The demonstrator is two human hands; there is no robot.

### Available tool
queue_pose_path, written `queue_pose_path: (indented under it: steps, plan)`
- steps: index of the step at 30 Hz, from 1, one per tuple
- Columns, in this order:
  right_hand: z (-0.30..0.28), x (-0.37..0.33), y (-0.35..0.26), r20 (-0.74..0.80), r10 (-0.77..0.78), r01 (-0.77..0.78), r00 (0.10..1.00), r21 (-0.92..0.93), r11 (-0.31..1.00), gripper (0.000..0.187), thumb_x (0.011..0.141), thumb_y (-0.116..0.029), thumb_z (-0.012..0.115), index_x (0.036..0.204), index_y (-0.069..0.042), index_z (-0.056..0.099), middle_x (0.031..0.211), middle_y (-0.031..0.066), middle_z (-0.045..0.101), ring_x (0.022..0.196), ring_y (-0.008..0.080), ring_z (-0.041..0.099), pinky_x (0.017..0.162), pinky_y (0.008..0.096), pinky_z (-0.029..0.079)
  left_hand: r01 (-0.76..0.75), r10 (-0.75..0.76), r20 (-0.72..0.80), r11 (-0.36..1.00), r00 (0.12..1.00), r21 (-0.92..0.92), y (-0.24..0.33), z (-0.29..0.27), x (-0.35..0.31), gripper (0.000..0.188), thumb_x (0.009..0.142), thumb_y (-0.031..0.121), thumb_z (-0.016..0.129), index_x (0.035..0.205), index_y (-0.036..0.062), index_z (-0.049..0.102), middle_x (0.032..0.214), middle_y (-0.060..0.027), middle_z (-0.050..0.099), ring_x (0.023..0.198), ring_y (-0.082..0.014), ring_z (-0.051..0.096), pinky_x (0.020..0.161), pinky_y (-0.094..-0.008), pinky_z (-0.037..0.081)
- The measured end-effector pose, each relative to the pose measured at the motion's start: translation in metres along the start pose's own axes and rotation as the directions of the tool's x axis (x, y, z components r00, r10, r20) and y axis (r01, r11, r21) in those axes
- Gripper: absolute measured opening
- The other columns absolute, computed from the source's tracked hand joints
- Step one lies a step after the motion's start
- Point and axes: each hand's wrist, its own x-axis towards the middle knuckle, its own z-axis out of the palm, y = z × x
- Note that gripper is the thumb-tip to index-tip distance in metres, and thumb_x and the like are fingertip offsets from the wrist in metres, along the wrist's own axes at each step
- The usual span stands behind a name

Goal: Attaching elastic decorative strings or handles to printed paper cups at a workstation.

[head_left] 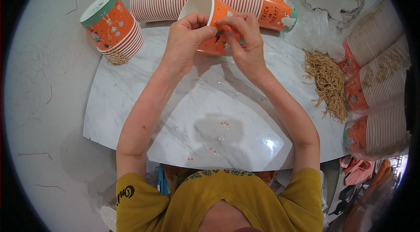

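Orange paper cup [221, 9] tilted at 12 o'clock! L hand [189, 35] pinches its rim; R hand [245, 39] fingers narrow at its wall, can't tell if gripping; twine bundle [328, 84] at 3 o'clock, on marbled surface [227, 100].

– How is the light?
– Bright, with white glare [270, 143] low on the marbled tabletop's [175, 142] right side and a soft grey shadow [218, 129] mid-table.
– Sharpness?
– Mostly clear; shapes bend toward the rim, corners black.

Mustard T-shirt [205, 190], black sleeve lettering [126, 192]
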Motion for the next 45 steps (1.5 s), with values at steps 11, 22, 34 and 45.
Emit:
queue_pose_path:
  steps: [11,22,34,45]
  plan:
    - [0.001,-0.002,-0.003,0.006,-0.011,0.011,1.0,0.032,0.999,0.04,0.073,0.011,0.061,0.105,-0.011,0.068,0.101,0.0083,0.049,0.097,0.0253,0.051,0.085,0.0346,0.043,0.017,-0.017,0.005,0.999,1.0,0.035,0.004,0.001,-0.002,0.01,0.083,0.002,0.066,0.093,-0.0008,0.067,0.088,-0.0042,0.067,0.08,-0.009,0.062,0.076,-0.0241,0.05]
    - [0.0,-0.001,0.001,0.003,-0.053,0.053,0.999,0.013,0.999,0.029,0.072,0.013,0.059,0.094,-0.007,0.062,0.098,0.0094,0.051,0.098,0.0271,0.052,0.085,0.0377,0.044,0.043,-0.044,0.038,0.998,0.998,0.042,0.003,0.0,-0.002,0.017,0.082,0.0,0.067,0.099,-0.0003,0.068,0.091,-0.0044,0.068,0.083,-0.0084,0.062,0.08,-0.0225,0.049]
    - [0.0,0.001,-0.004,0.007,0.004,-0.004,1.0,0.065,0.998,0.029,0.077,0.012,0.06,0.1,-0.004,0.059,0.1,0.0104,0.052,0.097,0.0258,0.054,0.085,0.037,0.046,0.033,-0.033,0.029,0.999,0.999,0.018,0.003,0.0,-0.002,0.013,0.082,0.001,0.066,0.095,-0.0009,0.066,0.09,-0.0051,0.067,0.081,-0.0091,0.062,0.076,-0.0244,0.05]
    - [-0.007,0.0,0.017,0.104,0.209,-0.231,0.972,0.3,0.926,0.014,0.083,0.007,0.057,0.093,-0.002,0.06,0.095,0.0045,0.057,0.088,0.014,0.057,0.076,0.0283,0.048,-0.123,0.071,0.161,0.93,0.984,0.346,0.001,0.003,-0.006,0.009,0.083,0.001,0.064,0.092,-0.0005,0.063,0.088,-0.0006,0.064,0.083,-0.0072,0.06,0.074,-0.023,0.05]
